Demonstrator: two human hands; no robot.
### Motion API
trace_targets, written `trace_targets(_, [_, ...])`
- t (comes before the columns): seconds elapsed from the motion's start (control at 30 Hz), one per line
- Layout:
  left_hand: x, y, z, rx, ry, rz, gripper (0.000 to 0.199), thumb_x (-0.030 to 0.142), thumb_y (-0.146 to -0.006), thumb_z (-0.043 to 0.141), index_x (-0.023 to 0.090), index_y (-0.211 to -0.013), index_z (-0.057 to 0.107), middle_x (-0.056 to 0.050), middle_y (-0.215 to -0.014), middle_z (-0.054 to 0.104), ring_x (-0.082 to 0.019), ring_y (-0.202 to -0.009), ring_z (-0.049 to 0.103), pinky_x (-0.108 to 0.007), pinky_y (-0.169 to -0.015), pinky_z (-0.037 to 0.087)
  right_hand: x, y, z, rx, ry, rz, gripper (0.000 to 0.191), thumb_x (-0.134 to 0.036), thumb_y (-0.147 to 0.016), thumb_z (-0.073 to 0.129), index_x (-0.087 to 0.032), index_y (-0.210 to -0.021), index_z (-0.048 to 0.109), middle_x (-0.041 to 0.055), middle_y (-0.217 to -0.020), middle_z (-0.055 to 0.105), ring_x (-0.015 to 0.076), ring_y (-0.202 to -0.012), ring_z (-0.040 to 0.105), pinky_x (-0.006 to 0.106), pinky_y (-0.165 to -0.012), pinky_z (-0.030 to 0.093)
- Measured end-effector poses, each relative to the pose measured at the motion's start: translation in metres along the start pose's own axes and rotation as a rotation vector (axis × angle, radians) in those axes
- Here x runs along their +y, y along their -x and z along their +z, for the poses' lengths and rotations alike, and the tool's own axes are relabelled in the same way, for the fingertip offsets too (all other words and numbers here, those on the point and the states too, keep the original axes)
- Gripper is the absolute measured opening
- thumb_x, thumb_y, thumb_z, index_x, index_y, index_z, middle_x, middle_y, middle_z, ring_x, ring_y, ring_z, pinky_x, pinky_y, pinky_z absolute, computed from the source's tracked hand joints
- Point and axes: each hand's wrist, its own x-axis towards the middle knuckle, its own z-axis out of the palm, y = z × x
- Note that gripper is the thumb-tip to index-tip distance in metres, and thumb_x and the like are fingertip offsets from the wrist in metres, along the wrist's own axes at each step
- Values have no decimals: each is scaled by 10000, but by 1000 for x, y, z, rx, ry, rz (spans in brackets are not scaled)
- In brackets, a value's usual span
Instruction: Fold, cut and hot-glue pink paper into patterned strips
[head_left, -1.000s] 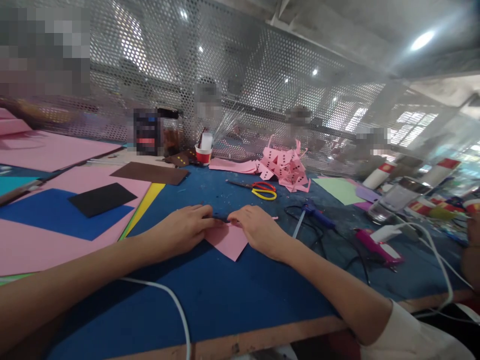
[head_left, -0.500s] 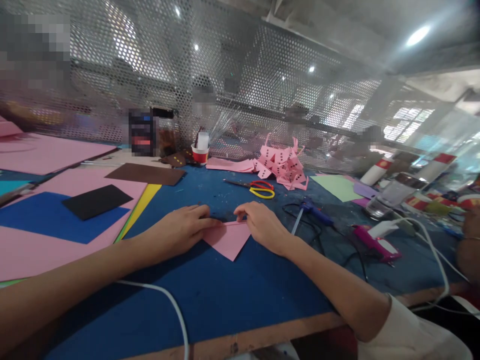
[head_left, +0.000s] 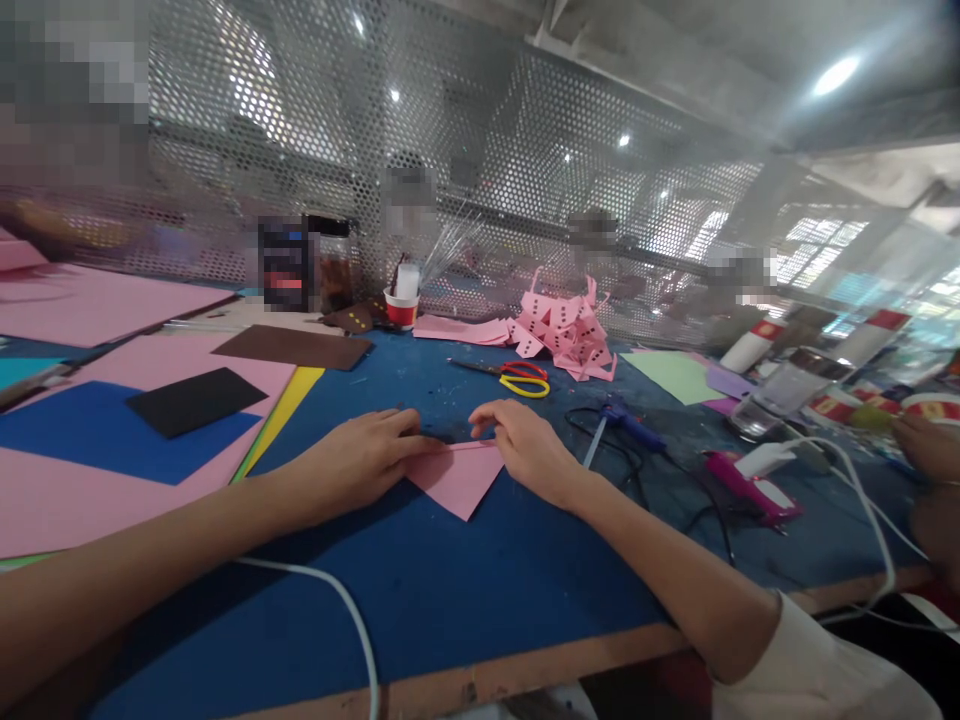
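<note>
A small pink paper [head_left: 461, 485] lies on the blue table, its point toward me and a narrow folded strip along its far edge. My left hand [head_left: 382, 450] presses on its left corner, fingers together over the fold. At the right corner is my right hand [head_left: 521, 450], its fingers curved with the index finger raised a little; part of the paper's corner is hidden under it. Beyond my hands lie scissors [head_left: 525, 378] with red and yellow handles.
Coloured sheets [head_left: 172, 440] cover the left side. Pink cut pieces [head_left: 562, 325] and a paper cup [head_left: 401, 307] stand at the back. A blue glue gun [head_left: 634, 425], a magenta tool [head_left: 754, 490] and cables lie right. Another person's hand [head_left: 930, 445] is at far right.
My right index finger has lifted slightly off the fold. My left hand and the pink paper have barely moved. The other person's hand at the far right has come further into view.
</note>
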Motion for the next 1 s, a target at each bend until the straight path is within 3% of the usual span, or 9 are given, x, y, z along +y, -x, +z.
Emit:
trace_targets(0.13, [-2, 1, 3, 27, 5, 6, 551, 21, -863, 456, 325, -1287, 632, -40, -979, 604, -194, -891, 614, -332, -858, 496, -5, -3, 5, -69, -54, -26, 453, 36, -879, 367, -204, -1214, 555, 41, -1121, 700, 188, -1105, 577, 357, -972, 413])
trace_targets(0.3, [-2, 1, 2, 9, 9, 4, 524, 33, -880, 453, 310, -1288, 630, -48, -1000, 601, -208, -916, 617, -359, -861, 502, -3, -5, 11, -134, 43, -85, 432, 34, -868, 394, -175, -1196, 581, 67, -1172, 686, 203, -1091, 568, 358, -959, 412])
trace_targets(0.53, [-1, 1, 1, 24, 15, -6, 537, 26, -865, 461, 320, -1277, 640, -36, -992, 601, -190, -891, 619, -332, -855, 508, -5, -4, 9, -128, 43, -96, 425, 40, -872, 394, -171, -1192, 579, 73, -1147, 692, 202, -1076, 571, 354, -954, 409])
trace_targets(0.73, [-1, 0, 1, 22, 29, -10, 507, 47, -882, 464, 316, -1271, 648, -44, -994, 607, -196, -913, 616, -332, -869, 501, -3, -2, 4, -31, -44, -20, 453, 42, -882, 360, -205, -1203, 562, 42, -1080, 703, 188, -1085, 578, 359, -964, 412])
trace_targets(1.0, [0, 1, 0, -14, 23, -32, 472, 85, -936, 437, 321, -1295, 633, -48, -998, 590, -204, -917, 617, -354, -871, 499, -5, -3, 8, -110, -39, -62, 429, 36, -879, 378, -180, -1198, 566, 54, -1114, 709, 195, -1063, 575, 359, -946, 416])
